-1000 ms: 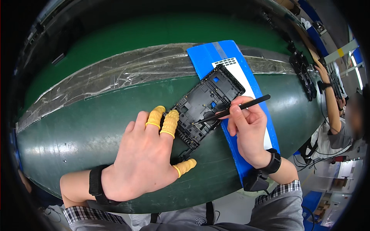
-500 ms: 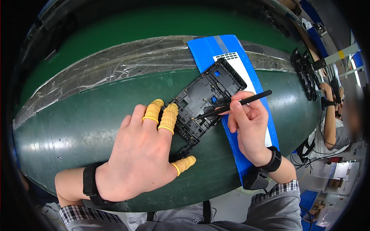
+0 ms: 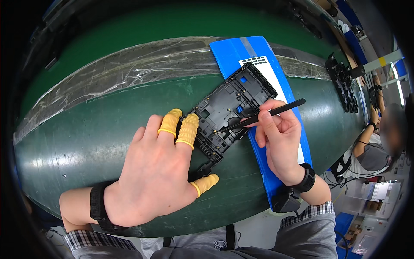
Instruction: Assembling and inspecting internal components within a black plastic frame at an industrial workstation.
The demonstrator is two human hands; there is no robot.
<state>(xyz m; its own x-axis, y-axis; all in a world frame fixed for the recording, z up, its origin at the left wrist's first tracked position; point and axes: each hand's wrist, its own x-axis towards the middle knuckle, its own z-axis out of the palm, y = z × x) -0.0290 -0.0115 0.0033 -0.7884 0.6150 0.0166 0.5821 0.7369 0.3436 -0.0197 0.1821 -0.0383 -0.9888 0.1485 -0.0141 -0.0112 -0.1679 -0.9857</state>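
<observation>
We recorded a black frame (image 3: 228,113) and a black stylus (image 3: 263,115). The finger cots (image 3: 180,127) on the left hand (image 3: 155,172) were yellow. The table (image 3: 86,142) was dark green, the strip (image 3: 258,52) blue with a white label (image 3: 271,73). Both wristbands (image 3: 97,206) were black; the sleeves (image 3: 315,211) were checked black and white.

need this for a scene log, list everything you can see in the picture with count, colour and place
frame part: 1, black plastic, centre of the mat, its far end on the blue strip
tweezers: 1, black, tip on the frame part
blue strip: 1, blue with a white label, right of centre
mat: 1, dark green, covers the bench
clear film: 1 band, across the far side of the mat
stack of black parts: 1, far right
co-worker: 1, right edge
left hand: yellow cots on three fingers, pressing the frame part; black wristband
right hand: holds the tweezers; black wristband
</observation>
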